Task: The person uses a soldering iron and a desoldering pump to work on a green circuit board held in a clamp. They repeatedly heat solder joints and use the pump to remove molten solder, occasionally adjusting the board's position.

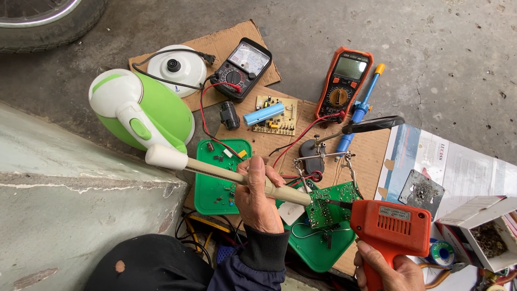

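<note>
Gripping the orange pistol-shaped soldering gun by its handle, your right hand sits closed at the bottom edge, the tip touching the small green circuit board held in the clips of a metal helping-hand stand. Your left hand is clamped around a long cream plastic desoldering pump, its nozzle meeting the same board (just beside the gun's tip). Under the board lie two green plastic trays. Farther off on the brown cardboard sheet rest an orange digital multimeter, a black analogue meter and a green-and-white electric kettle.
</note>
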